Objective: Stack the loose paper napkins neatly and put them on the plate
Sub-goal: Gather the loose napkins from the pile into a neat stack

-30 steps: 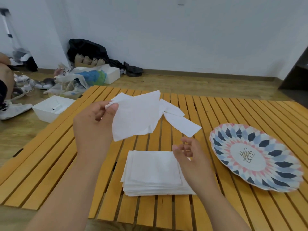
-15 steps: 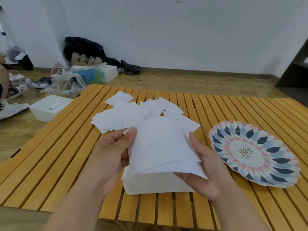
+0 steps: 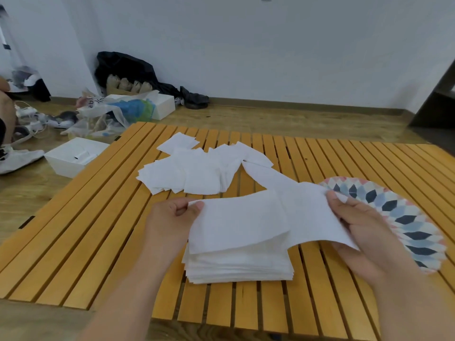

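The napkins you are holding (image 3: 246, 225) hang spread just above the neat stack (image 3: 238, 269), which sits on the slatted wooden table (image 3: 73, 242) right in front of you. Your left hand (image 3: 170, 222) pinches their left edge between thumb and curled fingers. Your right hand (image 3: 364, 232) grips the right end, thumb on top and fingers underneath. A visible edge in the middle suggests two overlapping sheets, but you cannot tell for sure.

Beyond the stack lies the loose heap of napkins (image 3: 197, 173) — fanned out and overlapping, one stray sheet reaching toward your right hand. The patterned plate (image 3: 403, 217) rests on the table to your right, partly behind that hand, with no napkins lying on it.

Off the table's left edge, on the floor, stand a white box (image 3: 73, 156) and a crumpled plastic bag (image 3: 118, 109).
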`<act>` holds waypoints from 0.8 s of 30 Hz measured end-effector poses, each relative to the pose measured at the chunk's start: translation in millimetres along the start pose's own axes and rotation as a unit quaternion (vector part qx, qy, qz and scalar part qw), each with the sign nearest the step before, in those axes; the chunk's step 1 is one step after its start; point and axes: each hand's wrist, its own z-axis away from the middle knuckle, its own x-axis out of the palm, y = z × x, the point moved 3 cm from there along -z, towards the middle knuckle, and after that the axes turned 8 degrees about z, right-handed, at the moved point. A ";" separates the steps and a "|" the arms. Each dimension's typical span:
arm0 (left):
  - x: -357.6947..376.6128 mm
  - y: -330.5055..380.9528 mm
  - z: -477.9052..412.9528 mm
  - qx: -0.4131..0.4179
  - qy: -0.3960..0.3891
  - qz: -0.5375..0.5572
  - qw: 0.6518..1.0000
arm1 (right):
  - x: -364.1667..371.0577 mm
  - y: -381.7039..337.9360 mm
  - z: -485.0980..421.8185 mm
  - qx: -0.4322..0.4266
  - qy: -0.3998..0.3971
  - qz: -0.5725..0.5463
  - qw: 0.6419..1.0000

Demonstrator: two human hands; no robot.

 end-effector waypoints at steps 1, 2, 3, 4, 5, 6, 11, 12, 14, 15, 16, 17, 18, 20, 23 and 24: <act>1.2 -2.2 -2.4 0.009 0.006 -0.033 0.999 | -3.4 -2.5 1.3 -0.004 0.011 -0.014 1.000; 2.5 -3.8 -4.5 0.021 0.012 -0.077 0.997 | -6.8 -4.2 2.2 -0.007 0.017 -0.027 0.999; 3.6 -4.7 -5.6 0.038 0.016 -0.131 0.991 | -8.8 -6.2 3.7 -0.009 0.018 -0.038 0.999; 5.1 -5.5 -6.2 0.057 0.017 -0.184 0.981 | -9.9 -7.7 5.1 -0.011 0.015 -0.046 0.999; 6.2 -6.1 -6.1 0.077 0.015 -0.229 0.970 | -9.7 -9.2 6.8 -0.011 0.010 -0.052 0.999; 6.7 -6.7 -5.7 0.095 0.011 -0.264 0.960 | -8.9 -10.4 7.8 -0.012 0.002 -0.057 0.998; 6.0 -10.1 -7.5 0.111 -0.014 -0.297 0.948 | 7.6 -14.1 13.4 -0.008 -0.022 -0.063 0.998; 5.7 -9.8 -8.1 0.100 -0.020 -0.273 0.957 | 11.5 -13.7 14.2 -0.005 -0.024 -0.064 0.998; 3.8 -9.3 -9.2 0.073 -0.030 -0.215 0.973 | 19.3 -13.0 15.5 0.001 -0.037 -0.074 0.997; 2.8 -9.6 -10.0 0.061 -0.034 -0.185 0.980 | 23.1 -13.1 16.1 0.001 -0.045 -0.081 0.996; 2.2 -10.1 -10.9 0.049 -0.037 -0.163 0.985 | 26.1 -13.4 17.0 0.001 -0.050 -0.086 0.995; 1.7 -10.2 -11.1 0.041 -0.037 -0.154 0.987 | 28.8 -13.6 17.4 0.001 -0.054 -0.091 0.994; 1.6 -10.0 -10.7 0.035 -0.037 -0.157 0.986 | 30.7 -13.3 17.5 0.002 -0.057 -0.097 0.994; 2.7 -11.9 -9.3 0.028 -0.038 -0.191 0.980 | 34.4 -10.3 16.7 0.012 -0.069 -0.102 0.992; 5.3 -12.0 -4.4 0.020 -0.055 -0.287 0.956 | 41.0 -1.0 12.3 0.039 -0.097 -0.116 0.988; 4.7 -11.1 -2.6 0.033 -0.049 -0.341 0.938 | 44.4 2.3 11.0 0.046 -0.107 -0.115 0.987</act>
